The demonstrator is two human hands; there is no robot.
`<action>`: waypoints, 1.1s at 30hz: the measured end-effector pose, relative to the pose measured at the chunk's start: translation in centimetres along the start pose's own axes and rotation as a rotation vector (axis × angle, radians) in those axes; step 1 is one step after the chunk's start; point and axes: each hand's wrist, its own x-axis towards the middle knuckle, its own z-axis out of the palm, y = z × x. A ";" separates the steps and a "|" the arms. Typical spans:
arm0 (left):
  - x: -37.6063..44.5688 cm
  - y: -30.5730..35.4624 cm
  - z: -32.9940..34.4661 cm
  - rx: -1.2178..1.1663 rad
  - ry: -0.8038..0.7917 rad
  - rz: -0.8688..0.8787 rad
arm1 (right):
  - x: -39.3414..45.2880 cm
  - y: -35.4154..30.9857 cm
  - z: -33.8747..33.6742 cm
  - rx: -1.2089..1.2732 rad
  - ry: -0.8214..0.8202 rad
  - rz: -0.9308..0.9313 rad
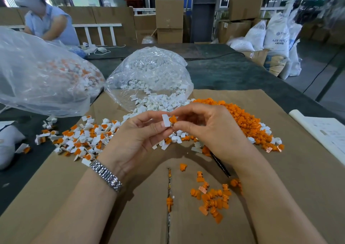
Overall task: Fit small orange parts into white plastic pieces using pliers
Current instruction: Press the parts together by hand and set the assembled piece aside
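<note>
Left hand [143,131]: pinches white plastic piece [166,120] at frame centre | Right hand [203,126]: pinches orange part [172,119] against that piece | Pliers [220,164]: on cardboard sheet [280,197], beneath right wrist | Loose orange parts pile [242,120]: centre right

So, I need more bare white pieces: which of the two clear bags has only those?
The middle bag, open toward the hands; the left bag shows orange mixed in.
</note>
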 end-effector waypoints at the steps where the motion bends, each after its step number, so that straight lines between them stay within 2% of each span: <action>1: 0.0 0.0 0.0 0.015 -0.001 0.006 | 0.0 0.1 0.0 -0.001 0.001 0.000; 6: -0.2 0.0 0.2 0.073 0.011 0.048 | 0.1 0.2 -0.1 -0.078 0.013 -0.039; 13: -0.1 -0.1 0.3 0.051 0.048 0.021 | 0.2 0.4 0.6 -0.242 0.051 -0.125; 24: -0.3 0.0 0.7 0.059 0.030 0.017 | 0.1 0.4 0.7 -0.238 0.100 -0.148; 29: -0.5 0.3 0.9 0.182 0.087 0.048 | 0.2 0.4 1.1 -0.285 0.075 -0.157; 33: -0.5 0.3 1.0 0.170 0.114 0.065 | 0.2 0.3 1.4 -0.270 0.085 -0.157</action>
